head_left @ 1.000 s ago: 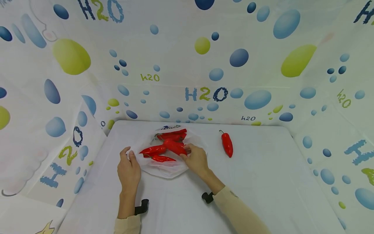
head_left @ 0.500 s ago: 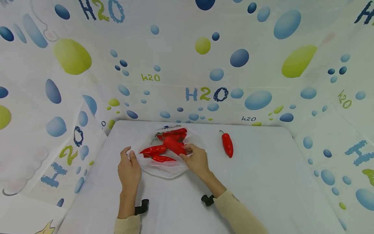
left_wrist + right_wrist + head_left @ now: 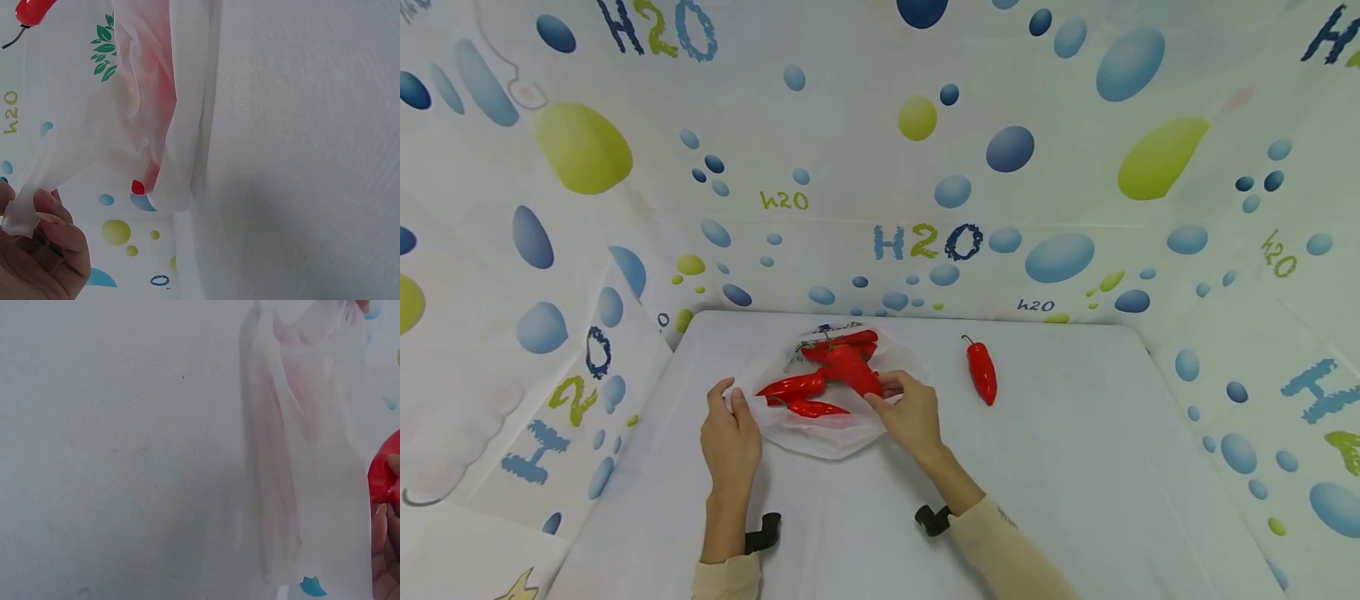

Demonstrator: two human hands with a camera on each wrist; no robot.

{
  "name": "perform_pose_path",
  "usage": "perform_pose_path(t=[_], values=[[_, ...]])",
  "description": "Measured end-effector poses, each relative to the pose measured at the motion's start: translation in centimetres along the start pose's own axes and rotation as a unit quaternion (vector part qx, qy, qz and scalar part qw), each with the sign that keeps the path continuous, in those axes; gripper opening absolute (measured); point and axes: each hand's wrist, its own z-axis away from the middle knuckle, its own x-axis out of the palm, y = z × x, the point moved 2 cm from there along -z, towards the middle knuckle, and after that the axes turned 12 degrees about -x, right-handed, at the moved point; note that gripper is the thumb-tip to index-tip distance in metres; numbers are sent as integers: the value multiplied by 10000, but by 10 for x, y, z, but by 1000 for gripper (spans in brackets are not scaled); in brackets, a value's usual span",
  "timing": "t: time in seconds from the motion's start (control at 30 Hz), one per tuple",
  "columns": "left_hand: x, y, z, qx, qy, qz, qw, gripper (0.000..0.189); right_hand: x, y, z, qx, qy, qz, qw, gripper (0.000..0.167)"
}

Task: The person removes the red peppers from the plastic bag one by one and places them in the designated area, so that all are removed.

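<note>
The grip of the left hand [image 3: 730, 442] pinches the edge of a white plastic bag [image 3: 827, 442], while the right hand [image 3: 913, 421] has fingers and thumb clamped on the near end of a red pepper [image 3: 853, 371] over the bag. Inside the bag, a small pepper [image 3: 816, 408] lies nearest, then a larger pepper [image 3: 792, 387], with more peppers [image 3: 842, 343] farther back. To the bag's right, a lone pepper [image 3: 981, 373] lies on the white tabletop [image 3: 1060, 467], stem pointing away. Beyond rises a backdrop [image 3: 850, 108] lettered H2O.
</note>
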Motion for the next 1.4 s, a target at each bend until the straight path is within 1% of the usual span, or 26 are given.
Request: perform_pose_path(t=[0.23, 0.47, 0.83, 1.03, 1.13, 1.27, 1.4], values=[[1, 0, 0, -16, 17, -14, 10000, 46, -5, 3, 4, 257, 82, -29, 9996, 29], [2, 1, 0, -14, -6, -23, 10000, 46, -11, 3, 6, 231, 213, -79, 9995, 29], [3, 0, 0, 52, 15, 31, 10000, 45, -28, 2, 7, 385, 458, -43, 9982, 30], [1, -1, 0, -31, 1, -13, 10000, 45, -36, 5, 7, 410, 659, -22, 9970, 30], [1, -1, 0, -23, 21, -16, 10000, 45, -38, 8, 6, 412, 744, 27, 9964, 30], [2, -2, -1, 6, 39, -9, 10000, 44, -42, 13, 5, 490, 883, -90, 9948, 29], [2, -3, -1, -13, 29, -16, 10000, 44, -46, 16, 6, 607, 933, -233, 9935, 29]])
